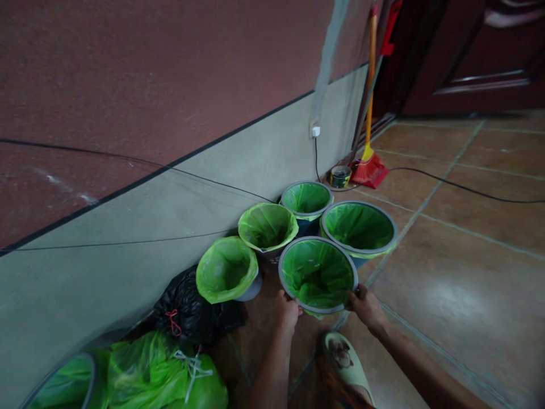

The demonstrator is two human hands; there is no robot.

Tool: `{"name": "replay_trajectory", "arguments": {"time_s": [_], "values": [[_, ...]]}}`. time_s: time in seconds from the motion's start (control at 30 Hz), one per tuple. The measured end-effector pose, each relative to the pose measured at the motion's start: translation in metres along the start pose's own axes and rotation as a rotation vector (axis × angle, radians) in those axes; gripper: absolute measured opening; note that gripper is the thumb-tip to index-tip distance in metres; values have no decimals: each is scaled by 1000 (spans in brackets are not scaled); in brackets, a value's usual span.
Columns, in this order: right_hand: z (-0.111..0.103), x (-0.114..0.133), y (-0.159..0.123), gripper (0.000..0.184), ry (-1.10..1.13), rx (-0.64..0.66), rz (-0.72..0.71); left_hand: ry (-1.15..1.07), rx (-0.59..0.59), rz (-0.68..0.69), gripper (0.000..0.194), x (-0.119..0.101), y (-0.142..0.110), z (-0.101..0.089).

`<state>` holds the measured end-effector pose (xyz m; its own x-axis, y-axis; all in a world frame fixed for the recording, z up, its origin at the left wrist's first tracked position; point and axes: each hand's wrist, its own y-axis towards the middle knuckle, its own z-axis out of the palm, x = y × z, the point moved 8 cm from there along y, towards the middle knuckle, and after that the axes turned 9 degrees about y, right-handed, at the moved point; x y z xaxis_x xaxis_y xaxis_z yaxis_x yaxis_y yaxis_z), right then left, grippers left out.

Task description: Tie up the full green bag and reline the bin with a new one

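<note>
Slipper nearest; left hand and right hand clamped on lined bin rim, set down; four lined bins beyond fingertips; tied bags left unmoved.

Dim, soft daylight; glare on the floor tiles; blurred, warped edges.

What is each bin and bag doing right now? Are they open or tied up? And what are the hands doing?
Nearest bin: upright, green liner open, held at the rim by both hands.
Left hand: gripping the rim.
Right hand: gripping the rim.
Four other bins: upright, lined, open.
Black bag: tied shut.
Green bag: tied shut.
Broom: leaning on the wall.
Plug: in the socket.
</note>
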<state>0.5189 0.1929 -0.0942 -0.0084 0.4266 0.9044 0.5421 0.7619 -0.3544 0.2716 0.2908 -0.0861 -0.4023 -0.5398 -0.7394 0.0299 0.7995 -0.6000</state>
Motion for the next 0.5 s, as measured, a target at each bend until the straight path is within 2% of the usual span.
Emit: {"name": "replay_trajectory", "arguments": {"time_s": [0.13, 0.27, 0.5], "values": [[-6, 1, 0, 18, -80, -67, -30, -67, 9, -20, 36, 7, 2, 6], [-6, -4, 1, 20, -88, -85, 31, -64, 3, -8, 37, 9, 4, 5], [-1, -9, 0, 22, 160, -58, 199, 107, -12, -24, 40, 3, 1, 5]]}}
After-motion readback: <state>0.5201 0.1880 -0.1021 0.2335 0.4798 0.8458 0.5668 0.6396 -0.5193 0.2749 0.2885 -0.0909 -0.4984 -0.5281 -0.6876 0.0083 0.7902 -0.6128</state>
